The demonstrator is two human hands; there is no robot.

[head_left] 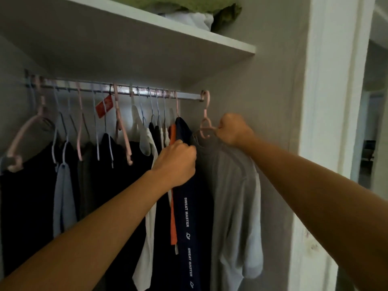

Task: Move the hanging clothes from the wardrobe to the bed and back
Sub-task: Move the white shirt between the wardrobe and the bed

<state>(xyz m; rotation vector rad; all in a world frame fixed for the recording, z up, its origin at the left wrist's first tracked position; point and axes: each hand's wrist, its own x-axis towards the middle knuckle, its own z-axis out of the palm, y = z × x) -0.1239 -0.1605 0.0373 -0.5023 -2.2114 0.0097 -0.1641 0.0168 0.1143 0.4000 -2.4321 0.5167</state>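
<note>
A grey T-shirt (235, 198) hangs on a pink hanger (206, 114) hooked at the right end of the wardrobe rail (189, 95). My right hand (233, 129) grips the hanger's right arm at the shirt's shoulder. My left hand (177, 162) grips the fabric at the shirt's left shoulder, beside a navy garment (189, 217) with white lettering. Several more garments on pink, blue and white hangers fill the rail to the left, mostly dark ones.
A white shelf (147, 45) sits above the rail, with green and white folded bedding (195, 9) on top. The wardrobe's grey side wall (273, 101) is close on the right. Past the white door frame (331, 122) a doorway opens to another room.
</note>
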